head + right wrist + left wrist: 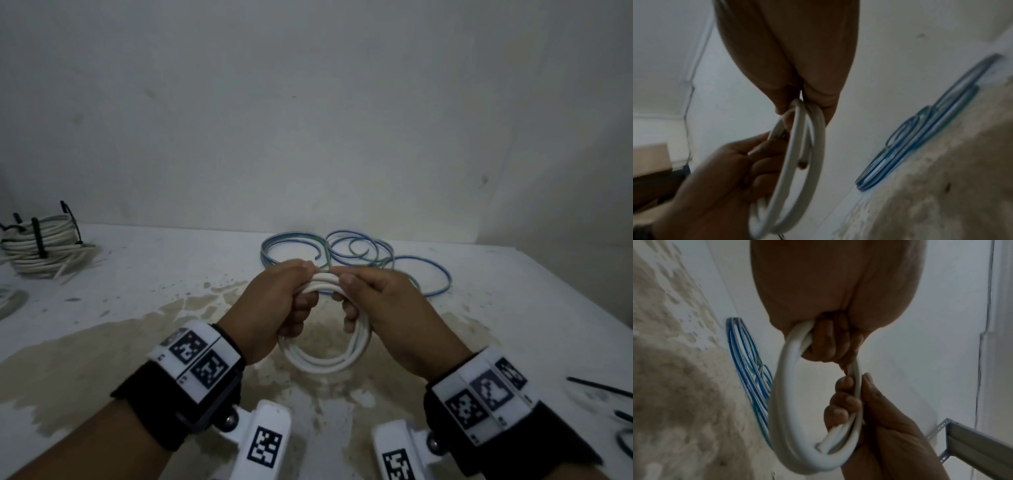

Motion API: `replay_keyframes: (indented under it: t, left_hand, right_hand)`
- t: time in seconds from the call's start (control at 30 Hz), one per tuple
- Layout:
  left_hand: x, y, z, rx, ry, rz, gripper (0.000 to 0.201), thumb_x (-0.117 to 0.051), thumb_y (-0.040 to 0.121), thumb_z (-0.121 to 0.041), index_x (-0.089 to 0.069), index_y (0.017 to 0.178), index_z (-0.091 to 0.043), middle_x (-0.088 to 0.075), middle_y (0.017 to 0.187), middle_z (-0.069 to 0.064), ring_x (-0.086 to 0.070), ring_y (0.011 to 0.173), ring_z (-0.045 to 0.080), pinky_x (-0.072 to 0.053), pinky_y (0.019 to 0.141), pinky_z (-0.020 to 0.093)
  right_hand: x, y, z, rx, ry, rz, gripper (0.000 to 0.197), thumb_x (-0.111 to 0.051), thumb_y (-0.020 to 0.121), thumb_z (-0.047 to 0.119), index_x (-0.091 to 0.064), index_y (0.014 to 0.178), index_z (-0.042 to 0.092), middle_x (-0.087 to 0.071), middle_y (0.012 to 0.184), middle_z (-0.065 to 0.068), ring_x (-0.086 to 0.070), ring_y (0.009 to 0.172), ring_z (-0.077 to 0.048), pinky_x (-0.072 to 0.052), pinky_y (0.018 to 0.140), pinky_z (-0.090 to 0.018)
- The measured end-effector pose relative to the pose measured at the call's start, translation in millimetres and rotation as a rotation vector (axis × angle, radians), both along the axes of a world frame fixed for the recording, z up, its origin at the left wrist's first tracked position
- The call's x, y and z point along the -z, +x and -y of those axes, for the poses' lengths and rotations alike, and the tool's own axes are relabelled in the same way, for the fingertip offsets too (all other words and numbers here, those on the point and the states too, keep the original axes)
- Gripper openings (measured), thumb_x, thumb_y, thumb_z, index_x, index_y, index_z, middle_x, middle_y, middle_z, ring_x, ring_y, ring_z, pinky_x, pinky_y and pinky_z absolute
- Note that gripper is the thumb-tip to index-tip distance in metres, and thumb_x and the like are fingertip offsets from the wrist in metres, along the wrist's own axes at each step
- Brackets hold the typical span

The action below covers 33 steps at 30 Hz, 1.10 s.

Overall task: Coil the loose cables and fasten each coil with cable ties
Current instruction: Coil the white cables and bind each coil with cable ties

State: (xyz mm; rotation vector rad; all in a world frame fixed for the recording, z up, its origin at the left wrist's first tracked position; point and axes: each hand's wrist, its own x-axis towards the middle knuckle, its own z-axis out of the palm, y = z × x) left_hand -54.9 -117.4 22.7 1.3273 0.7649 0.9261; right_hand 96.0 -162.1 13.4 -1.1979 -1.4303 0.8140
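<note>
Both hands held the white cable coil (325, 356) above the stained middle of the worktop (137, 308), clear of the surface. L hand (274, 301) gripped the coil's left side, fingers curled through the loop, thumb on top. R hand (380, 301) gripped the right side the same way; the two thumbs nearly met at the coil's top. Wrist views showed approx. 3 turns, w/ a cut end (823, 445) loose inside the loop by the R fingers (846, 402).

Blue cable (356, 260) lay in loose loops near the worktop's far edge, behind the hands. Tied white coil (41, 246) w/ black cable ties (37, 236) sat at the far-left corner. Loose black ties (599, 387) lay by the right edge.
</note>
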Motion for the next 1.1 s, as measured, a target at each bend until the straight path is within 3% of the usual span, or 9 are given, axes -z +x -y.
replay_keyframes:
  t: [0.13, 0.27, 0.37, 0.53, 0.63, 0.73, 0.83, 0.93, 1.1]
  left_hand:
    - [1, 14, 3, -0.072, 0.096, 0.036, 0.024, -0.043, 0.100, -0.020, -0.049, 0.081, -0.008, -0.047, 0.057, 0.004, -0.028, 0.041, 0.009, -0.023, 0.038, 0.017]
    - [3, 30, 5, -0.066, 0.093, 0.117, 0.026, -0.046, 0.099, -0.018, -0.048, 0.075, -0.009, -0.047, 0.054, 0.003, -0.027, 0.038, 0.009, -0.022, 0.037, 0.017]
    - [8, 41, 4, -0.067, 0.160, 0.142, 0.028, -0.048, 0.098, -0.019, -0.048, 0.072, -0.009, -0.043, 0.051, 0.003, -0.026, 0.038, 0.011, -0.023, 0.037, 0.018]
    - [24, 57, 8, -0.135, 0.333, 0.135, 0.033, -0.054, 0.094, -0.026, -0.054, 0.074, -0.001, -0.049, 0.053, 0.010, -0.040, 0.041, 0.020, -0.038, 0.039, 0.025]
    - [30, 65, 12, -0.063, 0.309, 0.125, 0.034, -0.057, 0.083, -0.039, -0.057, 0.073, -0.007, -0.051, 0.055, 0.008, -0.045, 0.043, 0.018, -0.043, 0.042, 0.026]
    - [30, 69, 13, 0.038, 0.159, 0.181, 0.031, -0.058, 0.087, -0.032, -0.051, 0.069, -0.008, -0.045, 0.056, 0.003, -0.036, 0.042, 0.013, -0.036, 0.040, 0.023]
    - [32, 70, 12, 0.100, 0.077, 0.179, 0.028, -0.051, 0.095, -0.027, -0.043, 0.074, -0.011, -0.038, 0.059, 0.001, -0.026, 0.042, 0.011, -0.025, 0.039, 0.020]
    - [32, 73, 14, 0.134, 0.012, 0.196, 0.027, -0.046, 0.098, -0.027, -0.039, 0.075, -0.015, -0.032, 0.057, -0.003, -0.020, 0.043, 0.009, -0.022, 0.038, 0.019]
    - [29, 77, 21, 0.165, -0.118, 0.286, 0.029, -0.039, 0.101, -0.025, -0.042, 0.073, -0.020, -0.026, 0.050, -0.007, -0.015, 0.039, 0.006, -0.016, 0.035, 0.015]
  right_hand:
    - [1, 3, 3, 0.050, -0.032, -0.270, 0.022, -0.046, 0.098, 0.013, -0.068, 0.097, 0.012, -0.055, 0.063, -0.002, -0.038, 0.054, -0.015, -0.035, 0.048, -0.028]
    - [0, 9, 13, 0.193, 0.053, -0.075, 0.023, -0.047, 0.098, 0.018, -0.069, 0.096, 0.024, -0.055, 0.056, 0.005, -0.042, 0.049, -0.013, -0.038, 0.051, -0.031]
    - [-2, 17, 25, 0.223, 0.067, 0.034, 0.022, -0.045, 0.098, 0.021, -0.063, 0.109, 0.028, -0.061, 0.065, 0.005, -0.053, 0.054, -0.008, -0.046, 0.054, -0.021]
    - [7, 24, 38, 0.213, 0.040, -0.333, 0.023, -0.045, 0.098, 0.014, -0.067, 0.101, 0.015, -0.053, 0.064, 0.004, -0.037, 0.051, -0.011, -0.037, 0.046, -0.026]
    - [12, 31, 40, 0.310, 0.070, -0.380, 0.022, -0.043, 0.099, 0.014, -0.065, 0.098, 0.014, -0.051, 0.060, 0.008, -0.036, 0.048, -0.009, -0.036, 0.046, -0.026]
    - [14, 39, 45, 0.384, 0.048, -0.184, 0.024, -0.042, 0.100, 0.017, -0.066, 0.098, 0.019, -0.060, 0.065, 0.005, -0.050, 0.052, -0.012, -0.045, 0.056, -0.033]
    - [16, 45, 44, 0.437, 0.028, 0.057, 0.027, -0.041, 0.100, 0.016, -0.062, 0.115, 0.024, -0.065, 0.075, -0.002, -0.061, 0.064, -0.014, -0.047, 0.060, -0.019]
    - [16, 43, 43, 0.454, 0.118, 0.191, 0.031, -0.044, 0.099, 0.015, -0.058, 0.126, 0.021, -0.058, 0.078, 0.006, -0.055, 0.066, -0.003, -0.041, 0.062, -0.008]
    - [16, 48, 44, 0.449, 0.222, 0.428, 0.030, -0.050, 0.096, 0.014, -0.060, 0.125, 0.013, -0.049, 0.078, 0.018, -0.048, 0.074, 0.005, -0.033, 0.069, -0.005]
